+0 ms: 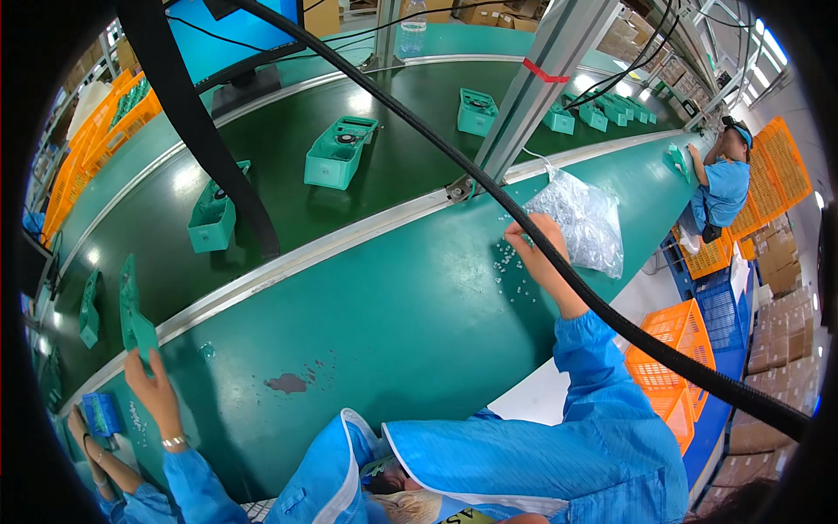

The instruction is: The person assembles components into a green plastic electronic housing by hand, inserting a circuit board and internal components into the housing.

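Left hand (152, 390): thumb and fingers closed on the near end of a green housing.
Green housing (133, 316): just beyond the left fingertips, tilted, by the metal rail (367, 225); whether it touches the rail cannot be told.
Right hand (545, 262): thumb and forefinger drawn close together; whether a piece is pinched between them cannot be told.
Small clear pieces (506, 259): scattered on the bench (375, 323) beneath and left of the right hand.
Clear bag (583, 223): just beside the right hand, on its right.
Dark specks (286, 382): on the bench between the hands, nearer the left.
Co-worker's hands (94, 450): left of the left hand, near a blue tray (100, 414).
Good practice, left: judged from the pose, a firm but light grip on the end should steady the housing without flexing its thin wall.
Good practice, right: lone pieces at the scatter's edge should pinch more cleanly than clustered ones; a sleeve kept high avoids sweeping them away.
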The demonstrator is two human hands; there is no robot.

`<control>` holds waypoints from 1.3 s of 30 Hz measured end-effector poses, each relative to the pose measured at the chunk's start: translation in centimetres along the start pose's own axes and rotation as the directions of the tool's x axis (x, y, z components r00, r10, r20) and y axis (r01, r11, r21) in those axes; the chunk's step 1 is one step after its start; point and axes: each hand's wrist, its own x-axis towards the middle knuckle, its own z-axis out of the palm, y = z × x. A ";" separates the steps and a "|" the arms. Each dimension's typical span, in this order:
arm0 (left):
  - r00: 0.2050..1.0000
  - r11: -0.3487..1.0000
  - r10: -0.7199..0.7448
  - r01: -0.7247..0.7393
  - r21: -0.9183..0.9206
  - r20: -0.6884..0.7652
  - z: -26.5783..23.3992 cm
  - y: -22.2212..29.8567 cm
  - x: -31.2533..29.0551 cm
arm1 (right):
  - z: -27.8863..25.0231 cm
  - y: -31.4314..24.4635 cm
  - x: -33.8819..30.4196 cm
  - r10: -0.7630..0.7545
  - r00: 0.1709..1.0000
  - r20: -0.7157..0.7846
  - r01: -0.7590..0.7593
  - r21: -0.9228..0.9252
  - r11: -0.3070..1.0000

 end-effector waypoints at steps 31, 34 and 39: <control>0.752 0.811 0.577 -0.485 -0.326 0.319 -5.5 22.8 -10.0 | 0.6 -2.1 1.4 -0.364 0.931 -0.036 0.327 -0.363 0.872; 0.711 0.762 0.636 -0.518 -0.390 0.299 -5.0 23.6 -9.5 | 0.6 -6.7 1.3 -0.275 0.961 0.020 0.275 -0.093 0.957; 0.642 0.652 0.738 -0.596 -0.469 0.210 -4.7 24.6 -9.4 | 6.0 -16.7 0.9 -0.477 0.862 0.170 0.363 0.451 0.816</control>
